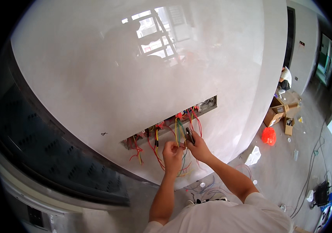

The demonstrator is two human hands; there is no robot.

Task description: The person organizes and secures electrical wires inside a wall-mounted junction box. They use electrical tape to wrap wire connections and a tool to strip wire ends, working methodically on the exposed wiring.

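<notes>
A long rectangular slot (pixel 166 124) cut into the glossy pale wall holds bundles of coloured wires. Yellow wires (pixel 176 134) and green wires (pixel 180 132) hang from its middle, in front of me. My left hand (pixel 172 154) has its fingers pinched together on the ends of this bunch; exactly which wire it grips is too small to tell. Close beside it, my right hand (pixel 199 148) is closed around dark-handled pliers (pixel 189 136), whose jaws are hard to make out. Red wires (pixel 197 120) hang to the right, and more red wires (pixel 138 147) dangle at the slot's left end.
On the floor at right are cardboard boxes (pixel 278 112), a red plastic bag (pixel 268 136), a white crumpled item (pixel 253 155) and long cables (pixel 309 174). Loose wire scraps (pixel 212 191) lie below me. Another person (pixel 285 79) is bent down at the far right.
</notes>
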